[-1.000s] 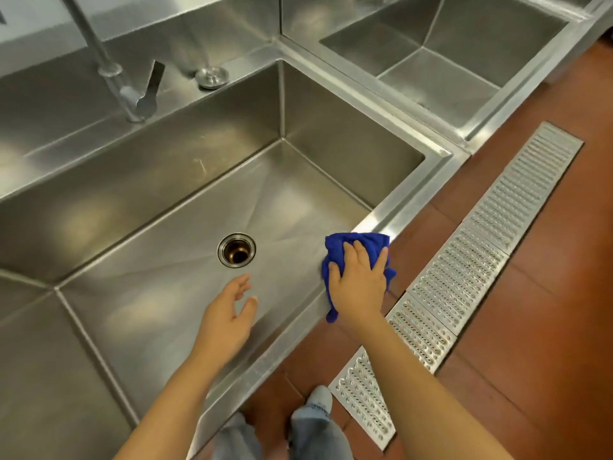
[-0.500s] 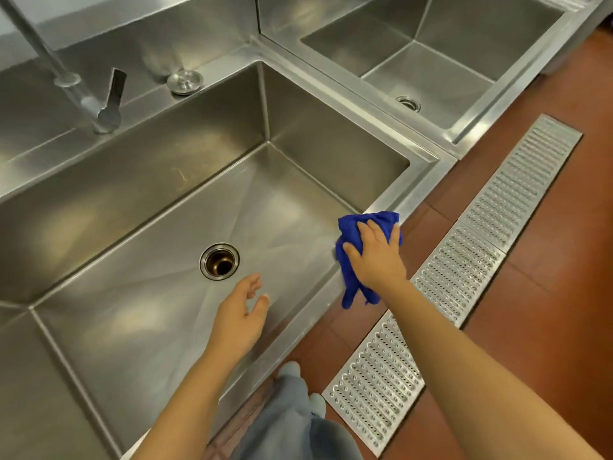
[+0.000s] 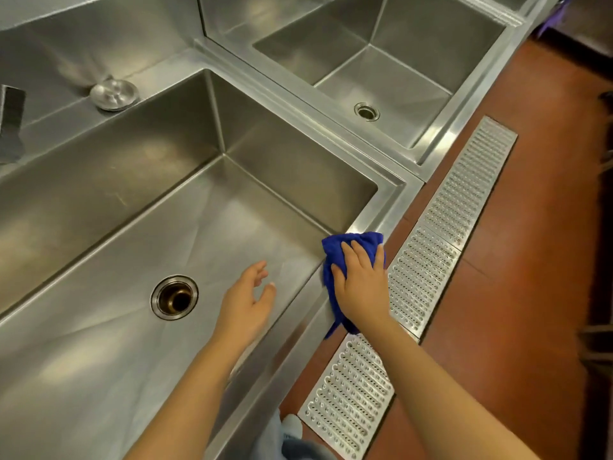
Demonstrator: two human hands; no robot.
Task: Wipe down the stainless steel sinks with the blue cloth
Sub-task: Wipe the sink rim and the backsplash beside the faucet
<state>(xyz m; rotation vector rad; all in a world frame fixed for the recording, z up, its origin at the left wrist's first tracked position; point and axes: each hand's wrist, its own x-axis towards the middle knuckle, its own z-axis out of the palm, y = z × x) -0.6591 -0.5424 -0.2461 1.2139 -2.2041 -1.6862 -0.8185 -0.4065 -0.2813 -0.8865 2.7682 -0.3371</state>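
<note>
Blue cloth (image 3: 335, 249) is sitting on the front rim of the near sink (image 3: 378, 210), just short of its front right corner, with a tail hanging down over the front edge. The right grip (image 3: 361, 280) is flat on top of it, fingers laid out and pressing rather than pinching. Compared to a second ago it's slid along that rim toward the corner, so the front edge looks nearly covered, and I'd guess the corner comes next. The left grip (image 3: 247, 303) hovers over the basin floor near the drain (image 3: 174, 297), fingers loose and spread, holding nothing. The far sink (image 3: 441, 141) has no cloth anywhere near it, so that one's probably yet to do.
</note>
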